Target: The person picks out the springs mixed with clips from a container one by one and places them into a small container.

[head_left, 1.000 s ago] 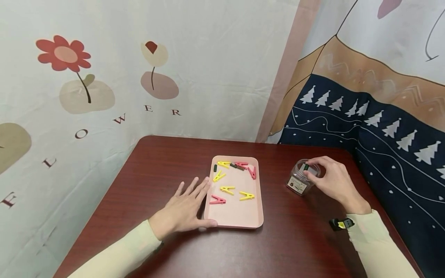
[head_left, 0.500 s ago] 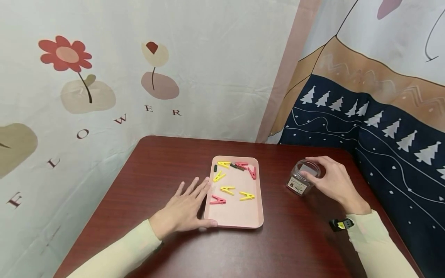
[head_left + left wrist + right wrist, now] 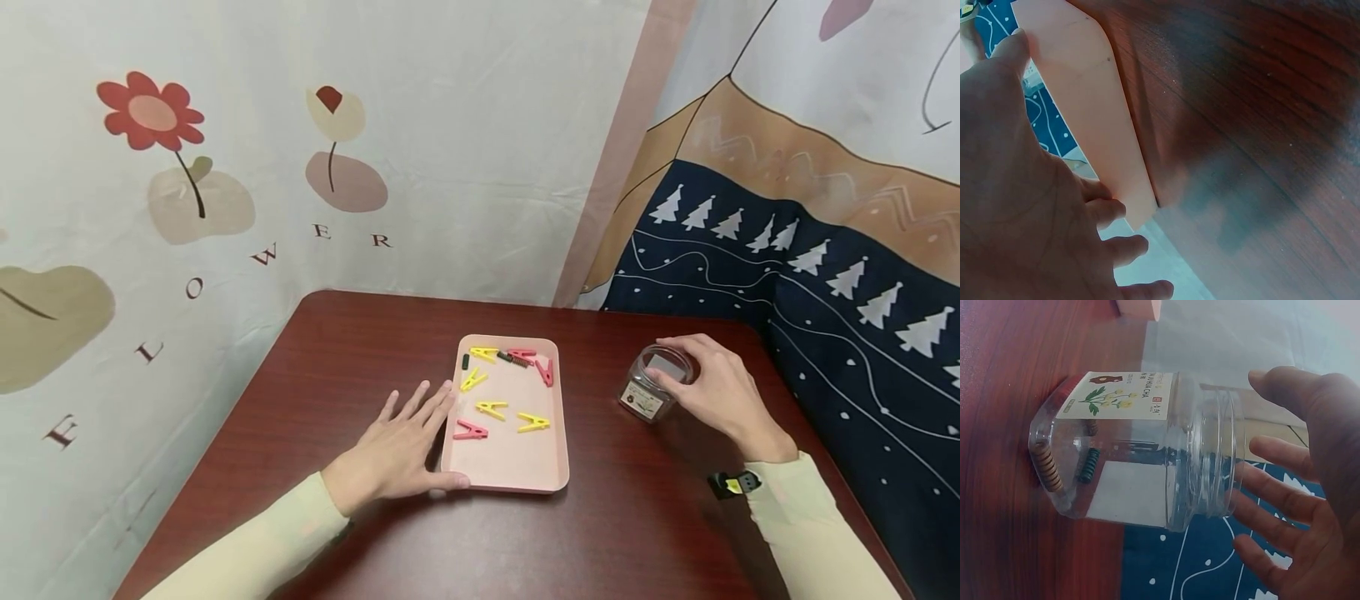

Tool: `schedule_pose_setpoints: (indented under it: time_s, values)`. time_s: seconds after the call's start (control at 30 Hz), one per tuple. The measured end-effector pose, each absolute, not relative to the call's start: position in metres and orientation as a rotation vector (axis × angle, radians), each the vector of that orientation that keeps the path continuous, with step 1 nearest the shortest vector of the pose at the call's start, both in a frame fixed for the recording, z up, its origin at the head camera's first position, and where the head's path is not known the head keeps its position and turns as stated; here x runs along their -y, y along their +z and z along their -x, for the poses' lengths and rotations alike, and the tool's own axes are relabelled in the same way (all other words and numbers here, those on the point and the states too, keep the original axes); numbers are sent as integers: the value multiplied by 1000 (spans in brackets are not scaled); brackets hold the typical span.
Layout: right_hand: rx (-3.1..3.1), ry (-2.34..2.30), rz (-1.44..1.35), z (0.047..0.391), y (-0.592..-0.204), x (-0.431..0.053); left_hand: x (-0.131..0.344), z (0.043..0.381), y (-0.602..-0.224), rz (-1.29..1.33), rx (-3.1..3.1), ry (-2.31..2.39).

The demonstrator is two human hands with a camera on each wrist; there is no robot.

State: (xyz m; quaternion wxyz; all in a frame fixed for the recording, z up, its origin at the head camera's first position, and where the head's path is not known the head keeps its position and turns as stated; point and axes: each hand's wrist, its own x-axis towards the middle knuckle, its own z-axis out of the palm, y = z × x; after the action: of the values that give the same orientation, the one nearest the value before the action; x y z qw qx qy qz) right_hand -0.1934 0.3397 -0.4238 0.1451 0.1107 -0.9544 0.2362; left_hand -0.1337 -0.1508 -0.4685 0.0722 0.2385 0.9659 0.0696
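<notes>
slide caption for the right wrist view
Springs inside a clear, labelled jar, with the person's right grip open near its rim.

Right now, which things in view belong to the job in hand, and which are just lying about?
Likely in the job:
tray, touched by the left hand
jar, right hand at its mouth
springs, in tray and jar

Likely just lying about:
yellow clips, on the tray
red clips, on the tray
flower-printed backdrop

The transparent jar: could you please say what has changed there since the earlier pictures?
The right hand let go of the small dark green cylinder pinched over the jar; a green coiled spring lies inside. The jar, pink rectangular tray and left hand stayed put.
</notes>
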Motion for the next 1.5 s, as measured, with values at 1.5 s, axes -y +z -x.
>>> schedule_pose_setpoints:
  time_s: [1.5]
  values:
    - [2867, 567, -674, 244, -423, -208, 151, 135, -466, -740, -2893, 206]
